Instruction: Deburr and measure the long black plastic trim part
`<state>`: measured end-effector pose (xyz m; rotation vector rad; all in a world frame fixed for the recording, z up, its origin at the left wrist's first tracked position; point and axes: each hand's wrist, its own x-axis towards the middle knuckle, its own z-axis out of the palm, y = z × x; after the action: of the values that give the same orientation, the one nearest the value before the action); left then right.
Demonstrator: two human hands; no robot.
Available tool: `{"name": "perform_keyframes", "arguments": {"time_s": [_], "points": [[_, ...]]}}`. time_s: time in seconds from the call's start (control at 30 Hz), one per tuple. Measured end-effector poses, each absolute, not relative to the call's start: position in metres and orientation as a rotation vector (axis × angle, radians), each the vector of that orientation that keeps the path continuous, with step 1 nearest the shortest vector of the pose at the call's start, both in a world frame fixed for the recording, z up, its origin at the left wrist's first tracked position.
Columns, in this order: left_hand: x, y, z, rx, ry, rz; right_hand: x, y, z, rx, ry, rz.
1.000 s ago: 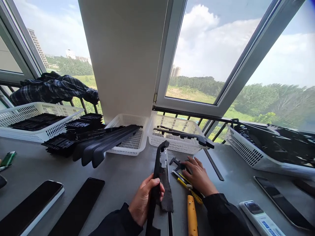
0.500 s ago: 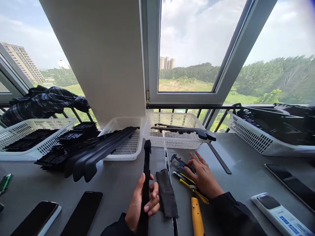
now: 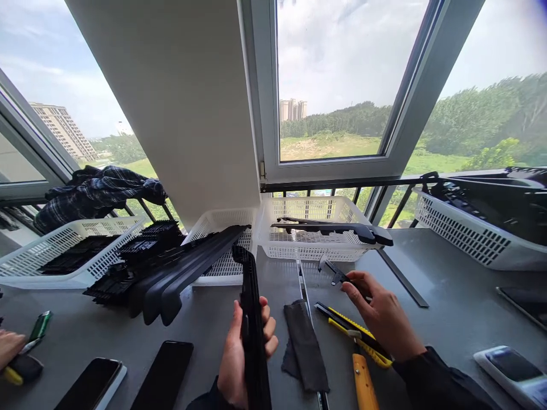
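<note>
My left hand [image 3: 235, 353] is wrapped round a long black plastic part [image 3: 253, 319], held upright with its hooked end up. The lower end of the part runs out of view. My right hand [image 3: 382, 310] pinches a dark vernier caliper [image 3: 335, 273] between thumb and fingers, its jaws pointing to the upper left. Below that hand lie a yellow-and-black utility knife [image 3: 363, 336] and a tool with an orange-yellow handle [image 3: 363, 381]. Between my hands a dark cloth [image 3: 305, 344] is wrapped over a metal ruler [image 3: 302, 279].
White baskets [image 3: 224, 279] line the back, with long black parts [image 3: 188, 267] leaning across one. Phones [image 3: 164, 376] lie at the front left. Another person's hand [image 3: 11, 347] shows at the left edge near a green object [image 3: 40, 327]. A flat dark strip [image 3: 404, 279] lies at right.
My right hand has taken hold of the caliper and lifted it slightly. The black part in my left hand has turned and tilted left. Another person's hand has come into view at left.
</note>
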<state>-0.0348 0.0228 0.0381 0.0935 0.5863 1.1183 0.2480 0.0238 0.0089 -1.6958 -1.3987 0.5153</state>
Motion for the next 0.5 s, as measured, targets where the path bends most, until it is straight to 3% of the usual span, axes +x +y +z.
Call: {"name": "perform_keyframes", "arguments": {"time_s": [0.5], "points": [[-0.03,0.016,0.043,0.613,0.897,1.349,0.303,0.016,0.03,-1.656,-1.097,0.533]]}}
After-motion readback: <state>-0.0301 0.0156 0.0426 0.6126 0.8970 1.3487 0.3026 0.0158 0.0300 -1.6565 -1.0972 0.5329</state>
